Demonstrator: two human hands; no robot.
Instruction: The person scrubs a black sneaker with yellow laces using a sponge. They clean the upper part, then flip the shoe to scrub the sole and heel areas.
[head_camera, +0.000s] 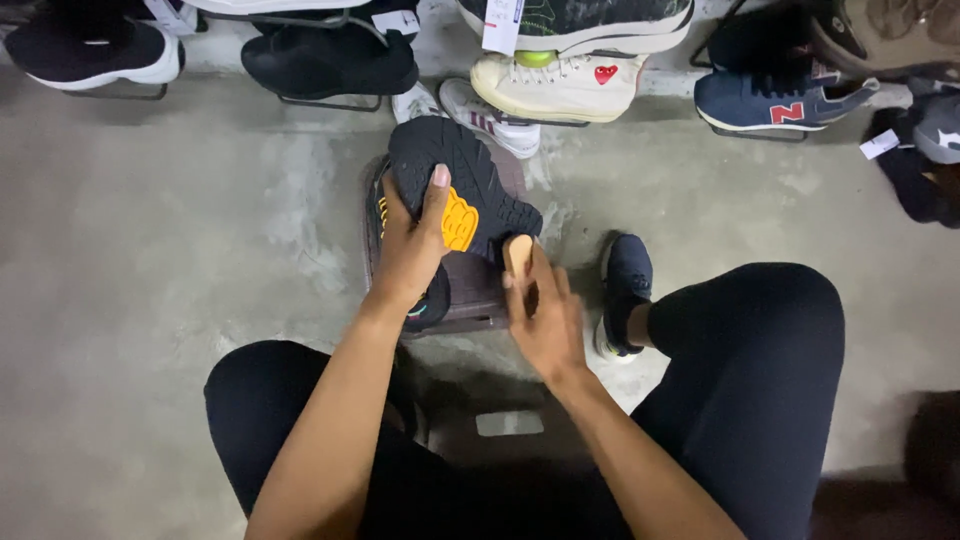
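My left hand (412, 245) grips a dark shoe (462, 185) turned sole up, thumb pressed on the black tread beside its yellow patch (459, 221). The shoe rests over a small dark stool (470, 290) in front of me. My right hand (546, 320) is closed on a wooden-handled brush (518, 256), whose end meets the sole's right edge. The brush's bristles are hidden under the hand and shoe.
Along the far wall stand several shoes on wire racks: black ones (330, 60), a cream sneaker with a red heart (560, 85), a navy one (775, 100). My foot in a dark shoe (625, 290) rests right of the stool. The floor is grey concrete (170, 250).
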